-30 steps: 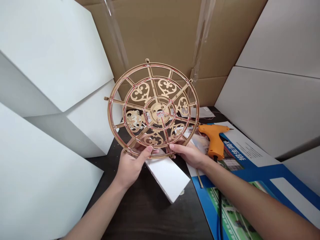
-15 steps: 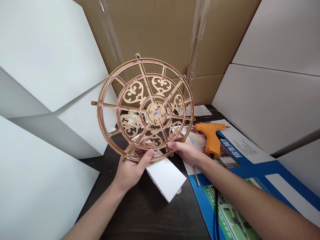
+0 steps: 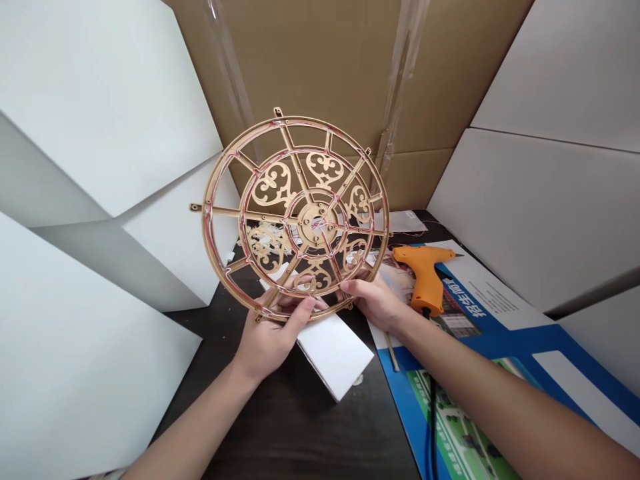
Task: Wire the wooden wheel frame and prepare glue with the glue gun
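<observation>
While the left hand [image 3: 270, 340] grips the lower rim of a round gold fretwork frame [image 3: 314, 225], fingers curled behind it, above a white card [image 3: 334, 353], the right hand [image 3: 375, 303] pinches the same rim, beside an orange glue gun [image 3: 425, 277].

- A small makeshift craft corner, built on a dark counter [image 3: 295, 427].
- Large white foam boards [image 3: 85, 113] lean in on both sides, forming rough walls.
- Behind them stands a corrugated cardboard sheet [image 3: 310, 73], joined with strips of clear packing tape [image 3: 400, 87].
- An orange hot glue gun [image 3: 425, 273] lies on a blue printed brochure [image 3: 493, 340], its black cord [image 3: 433, 427] running toward the near edge.
- A thin wooden stick [image 3: 393, 352] lies just beside the glue gun.
- A gold fretwork wheel [image 3: 273, 187], its joints streaked red, points to model-making or hobby work.
</observation>
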Action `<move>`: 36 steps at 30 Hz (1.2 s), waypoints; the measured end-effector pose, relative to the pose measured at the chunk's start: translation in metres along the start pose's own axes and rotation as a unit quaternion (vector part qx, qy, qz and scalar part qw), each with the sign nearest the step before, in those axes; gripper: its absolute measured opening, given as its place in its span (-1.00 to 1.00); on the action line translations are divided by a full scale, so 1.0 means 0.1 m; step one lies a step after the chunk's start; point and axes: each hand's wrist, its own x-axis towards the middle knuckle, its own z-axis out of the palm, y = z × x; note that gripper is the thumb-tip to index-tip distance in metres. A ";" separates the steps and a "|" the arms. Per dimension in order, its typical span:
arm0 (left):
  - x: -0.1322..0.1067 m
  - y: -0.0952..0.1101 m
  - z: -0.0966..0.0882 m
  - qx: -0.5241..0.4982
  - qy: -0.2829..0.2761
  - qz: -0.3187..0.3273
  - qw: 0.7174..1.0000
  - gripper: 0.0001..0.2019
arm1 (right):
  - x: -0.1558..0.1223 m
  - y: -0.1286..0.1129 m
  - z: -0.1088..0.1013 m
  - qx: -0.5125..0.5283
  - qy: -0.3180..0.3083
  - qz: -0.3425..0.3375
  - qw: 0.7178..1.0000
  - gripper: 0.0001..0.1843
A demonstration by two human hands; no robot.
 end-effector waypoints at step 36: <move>0.23 -0.07 -0.29 -0.230 0.208 -0.105 0.945 -0.71 | -0.02 0.00 -0.08 -0.077 0.051 -0.061 0.994 -0.67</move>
